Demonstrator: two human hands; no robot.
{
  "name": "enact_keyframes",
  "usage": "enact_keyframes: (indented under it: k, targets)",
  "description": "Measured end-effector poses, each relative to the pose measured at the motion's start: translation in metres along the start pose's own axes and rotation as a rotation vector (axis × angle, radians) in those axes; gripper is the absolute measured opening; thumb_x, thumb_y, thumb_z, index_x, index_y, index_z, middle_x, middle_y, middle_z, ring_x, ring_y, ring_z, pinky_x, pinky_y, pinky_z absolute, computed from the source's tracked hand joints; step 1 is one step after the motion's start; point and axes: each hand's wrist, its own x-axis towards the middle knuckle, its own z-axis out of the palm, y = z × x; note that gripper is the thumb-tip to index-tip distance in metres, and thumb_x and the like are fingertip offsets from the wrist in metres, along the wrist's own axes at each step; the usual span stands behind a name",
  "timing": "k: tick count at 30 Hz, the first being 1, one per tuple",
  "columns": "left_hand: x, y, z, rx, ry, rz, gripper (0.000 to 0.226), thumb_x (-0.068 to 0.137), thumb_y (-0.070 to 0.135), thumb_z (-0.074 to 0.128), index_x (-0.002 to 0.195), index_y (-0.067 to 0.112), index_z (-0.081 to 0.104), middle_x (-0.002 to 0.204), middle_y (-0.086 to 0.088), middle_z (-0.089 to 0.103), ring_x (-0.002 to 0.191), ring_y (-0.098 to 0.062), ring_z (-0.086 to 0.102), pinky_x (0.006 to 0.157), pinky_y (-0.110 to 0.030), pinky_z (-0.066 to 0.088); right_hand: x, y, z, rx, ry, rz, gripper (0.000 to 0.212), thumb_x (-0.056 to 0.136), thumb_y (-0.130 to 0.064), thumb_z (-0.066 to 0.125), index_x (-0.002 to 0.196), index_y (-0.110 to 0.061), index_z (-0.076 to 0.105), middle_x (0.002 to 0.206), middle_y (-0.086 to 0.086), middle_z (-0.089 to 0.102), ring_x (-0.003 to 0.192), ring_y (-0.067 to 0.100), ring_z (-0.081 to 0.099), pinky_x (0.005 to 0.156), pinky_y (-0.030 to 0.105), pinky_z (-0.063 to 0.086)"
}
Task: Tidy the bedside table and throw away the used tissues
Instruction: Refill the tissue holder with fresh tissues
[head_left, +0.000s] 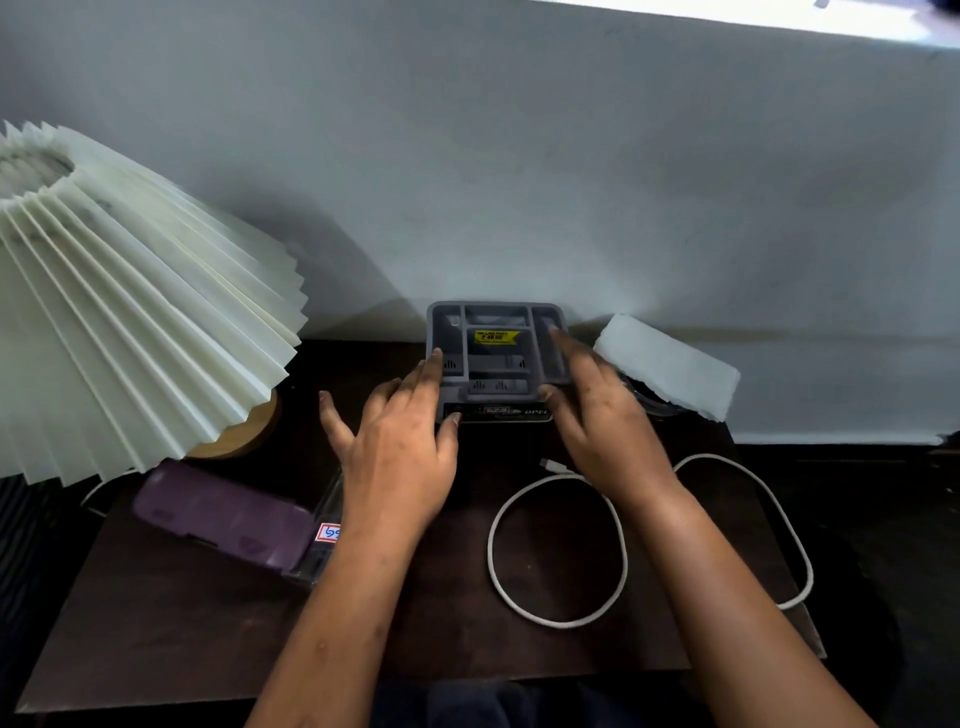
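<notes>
Both hands on the grey organiser tray at the far edge of the bedside table.

The left hand and right hand, fingers spread, touch either side of the tray; a white tissue lies just right, by the wall.

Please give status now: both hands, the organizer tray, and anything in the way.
Left hand and right hand open, on the grey tray sides. Tray against the wall. White cable loose below. Tissue still right of tray.

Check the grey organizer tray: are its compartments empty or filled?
Empty, apparently: the grey organizer tray shows bare compartments and a yellow price sticker; hands cover its side edges.
</notes>
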Motion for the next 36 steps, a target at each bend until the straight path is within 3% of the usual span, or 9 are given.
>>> enact_keyframes:
  k: [5,10,13,20,25,29,33,35,36]
  targets:
    - [0.0,0.001,0.002,0.005,0.041,0.029,0.058,0.085,0.036,0.057,0.139,0.026,0.038,0.143,-0.001,0.044,0.126,-0.021,0.044,0.108,-0.063,0.004,0.001,0.037,-0.014,-0.329,0.016,0.183,0.042,0.089,-0.026,0.054,0.13,-0.019,0.049,0.14,0.007,0.047,0.13,0.03,0.04,0.102,0.047,0.039]
    - [0.0,0.006,0.002,-0.018,0.106,0.086,0.051,0.077,0.027,0.067,0.126,0.022,0.052,0.133,-0.004,0.051,0.117,-0.025,0.052,0.104,-0.066,0.012,-0.008,0.051,-0.019,-0.496,-0.094,0.384,0.052,0.088,-0.027,0.055,0.136,-0.02,0.038,0.153,0.005,0.024,0.143,0.028,0.016,0.11,0.057,0.018]
    - [0.0,0.01,0.002,-0.016,0.118,0.12,0.047,0.076,0.025,0.069,0.121,0.021,0.057,0.128,-0.004,0.054,0.114,-0.025,0.054,0.103,-0.067,0.016,-0.01,0.054,-0.017,-0.559,-0.149,0.431,0.056,0.087,-0.026,0.053,0.139,-0.019,0.033,0.157,0.003,0.01,0.145,0.026,0.006,0.111,0.058,0.014]
    - [-0.001,0.01,0.002,0.003,0.157,0.119,0.047,0.071,0.021,0.073,0.116,0.021,0.059,0.124,-0.007,0.055,0.114,-0.028,0.052,0.101,-0.068,0.017,-0.009,0.053,-0.012,-0.575,-0.207,0.507,0.06,0.087,-0.024,0.048,0.143,-0.018,0.026,0.159,-0.003,-0.001,0.145,0.025,-0.001,0.111,0.06,0.008]
    - [-0.001,0.012,0.003,0.008,0.136,0.133,0.046,0.071,0.022,0.073,0.115,0.021,0.06,0.123,-0.007,0.056,0.112,-0.028,0.053,0.1,-0.068,0.019,-0.008,0.051,-0.011,-0.598,-0.237,0.558,0.069,0.087,-0.018,0.043,0.148,-0.017,0.012,0.159,-0.008,-0.003,0.146,0.024,-0.002,0.11,0.063,0.005]
    - [-0.001,0.012,0.003,-0.016,0.134,0.146,0.044,0.073,0.022,0.072,0.115,0.022,0.059,0.123,-0.005,0.055,0.113,-0.027,0.052,0.102,-0.066,0.018,-0.006,0.039,-0.013,-0.595,-0.039,0.436,0.072,0.083,-0.014,0.049,0.147,-0.014,0.017,0.157,-0.001,0.01,0.145,0.024,0.01,0.108,0.064,0.008]
    - [-0.001,0.011,0.003,-0.054,0.151,0.153,0.04,0.075,0.023,0.068,0.114,0.022,0.059,0.121,-0.004,0.056,0.112,-0.025,0.053,0.102,-0.064,0.02,0.003,0.015,-0.019,-0.398,0.261,0.277,0.06,0.085,-0.017,0.054,0.141,-0.016,0.035,0.148,0.004,0.036,0.131,0.024,0.041,0.109,0.06,0.009]
    - [-0.001,0.011,0.004,-0.09,0.174,0.163,0.035,0.079,0.031,0.055,0.114,0.025,0.059,0.119,-0.001,0.058,0.11,-0.02,0.052,0.103,-0.059,0.021,0.005,0.001,-0.022,-0.241,0.448,0.163,0.047,0.087,-0.016,0.057,0.133,-0.013,0.05,0.138,0.006,0.05,0.119,0.02,0.054,0.111,0.05,0.02]
    - [-0.001,0.012,0.003,-0.117,0.182,0.171,0.036,0.08,0.034,0.048,0.114,0.026,0.058,0.118,0.001,0.059,0.109,-0.017,0.05,0.104,-0.055,0.022,0.005,-0.008,-0.024,-0.134,0.544,0.092,0.041,0.086,-0.012,0.059,0.127,-0.01,0.056,0.129,0.006,0.056,0.113,0.016,0.056,0.11,0.036,0.028]
